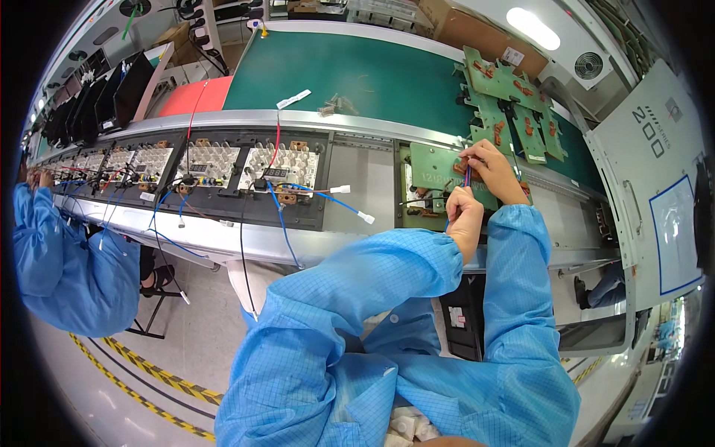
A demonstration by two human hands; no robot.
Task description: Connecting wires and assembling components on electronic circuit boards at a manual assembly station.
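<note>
A long worktop with a smooth green surface (320, 71) and pale metal edges crosses the upper half of the frame. At the right edge stands a tall white metal machine cabinet (655, 149). A person in a blue smock (82, 276) sits at the left edge, at the same line. Flat black trays (322, 216) run from the left to the centre, carrying pale circuit boards with clear round-topped parts (279, 160) and loose red, blue and black leads. In the upper right, flat green boards with orange-brown connectors (488, 82) lie overlapping on the green surface. Right of centre, a single flat green circuit board (432, 167) lies under the hands, partly covered by them. The right hand (495, 171), above, has its grip closed, fingertips pinched together around the upper part of some thin red and blue wires (468, 179), beside a small brown connector (458, 168). The left hand (465, 216), just below, has its grip closed on the same wires lower down.
</note>
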